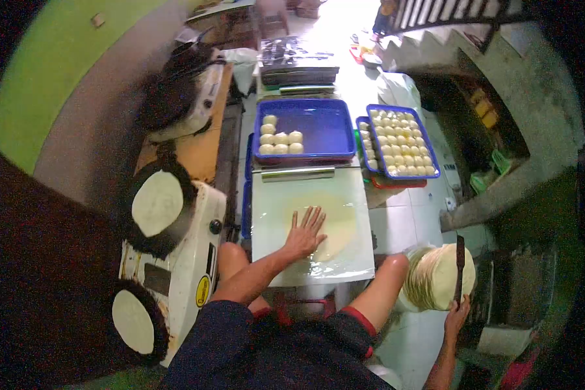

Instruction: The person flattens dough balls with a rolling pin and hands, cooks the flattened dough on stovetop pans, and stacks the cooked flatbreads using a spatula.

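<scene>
My left hand (304, 235) lies flat with fingers spread on a shiny clear plastic sheet (273, 260) over the board between my knees. Under that sheet a thin, pale round of dough (338, 237) shows. At the right, my right hand (458, 313) is closed around the lower end of a long dark spatula (460, 263). The spatula's blade points away from me and lies across a tall stack of flatbreads (429, 276). Whether it touches the top one I cannot tell.
Two pale flatbreads (157, 203) (133, 322) lie on black griddles over the white stove (192, 260) at left. Ahead stands a blue tray (325, 123) with several dough balls (281, 138). Fuller blue trays (429, 146) stand to its right, near a metal rod (298, 173).
</scene>
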`<state>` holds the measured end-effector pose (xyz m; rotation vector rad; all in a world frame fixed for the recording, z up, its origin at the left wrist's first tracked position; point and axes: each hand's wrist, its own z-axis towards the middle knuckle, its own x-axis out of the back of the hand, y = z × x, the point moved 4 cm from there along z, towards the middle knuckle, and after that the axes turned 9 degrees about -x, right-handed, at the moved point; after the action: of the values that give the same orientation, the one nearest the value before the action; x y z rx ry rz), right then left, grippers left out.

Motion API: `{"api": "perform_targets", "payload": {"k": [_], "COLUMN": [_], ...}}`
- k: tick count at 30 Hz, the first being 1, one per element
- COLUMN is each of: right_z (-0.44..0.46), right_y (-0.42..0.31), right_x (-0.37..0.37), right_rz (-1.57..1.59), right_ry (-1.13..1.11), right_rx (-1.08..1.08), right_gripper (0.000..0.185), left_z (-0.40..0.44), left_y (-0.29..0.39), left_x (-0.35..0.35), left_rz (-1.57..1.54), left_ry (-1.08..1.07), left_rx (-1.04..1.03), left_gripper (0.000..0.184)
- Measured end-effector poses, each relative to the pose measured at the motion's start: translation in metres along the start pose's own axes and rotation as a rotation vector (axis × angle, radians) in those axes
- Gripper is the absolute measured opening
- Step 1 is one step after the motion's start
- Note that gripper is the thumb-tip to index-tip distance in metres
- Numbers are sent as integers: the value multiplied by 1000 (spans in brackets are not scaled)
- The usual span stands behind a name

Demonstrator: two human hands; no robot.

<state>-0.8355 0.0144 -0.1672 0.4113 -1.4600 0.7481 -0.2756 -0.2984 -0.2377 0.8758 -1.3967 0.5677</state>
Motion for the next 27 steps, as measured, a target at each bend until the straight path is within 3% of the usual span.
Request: {"api": "perform_targets", "payload": {"k": [2, 4, 5, 6, 7, 8, 11, 12, 14, 15, 16, 19, 22, 24, 26, 27], "right_z": [6, -13, -24, -54, -74, -113, -236, -288, -364, -399, -425, -454, -457, -486, -540, -575], "right_y": [-30, -118, -163, -240, -289, -349, -507, -544, -578, -587, -597, -602, -619, -646, -676, -683], "right_x": [16, 47, 43, 63, 54, 58, 64, 82, 74, 82, 121, 130, 113, 83, 65, 37], "right_rz": [31, 130, 324, 473, 486, 541, 675, 524, 569, 133, 213, 71, 51, -25, 5, 124], "right_ry": [8, -31, 64, -92, -141, -227, -670, -630, -689, -725, -832, -732, -533, -544, -807, -811], "right_rx": [101, 193, 406, 427, 698, 833, 1164, 1396, 1781, 1848, 1954, 2076, 2151, 2157, 2223, 2303], "right_gripper": [50, 40, 34, 32, 34, 34, 41, 44, 46, 43, 40, 37, 38, 42, 39, 38], "left_z": [-34, -71, -91, -115, -135, -153, -198, -216, -266, -291, -320, -390, -438, -450, -450, -443], "left_y": [2, -6, -8, -10, -8, -9, -16, -20, -20, -17, -11, 4, 23, 29, 38, 37], "left_x": [8, 30, 37, 44, 56, 61, 46, 47, 50, 51, 50, 45, 54, 46, 33, 26], "left_rz": [-54, -136, -184, -227, -304, -312, -302, -323, -457, -532, -599, -668, -687, -695, -702, -700], "left_ry": [-8, 99, 148, 198, 253, 317, 222, 152, 271, 386, 507, 736, 810, 839, 869, 890], "left_rx": [75, 207, 274, 352, 388, 367, 431, 429, 451, 467, 492, 633, 834, 881, 876, 849], "left_gripper": [73, 74, 74, 74, 72, 68, 63, 61, 56, 53, 51, 43, 37, 34, 33, 34]}}
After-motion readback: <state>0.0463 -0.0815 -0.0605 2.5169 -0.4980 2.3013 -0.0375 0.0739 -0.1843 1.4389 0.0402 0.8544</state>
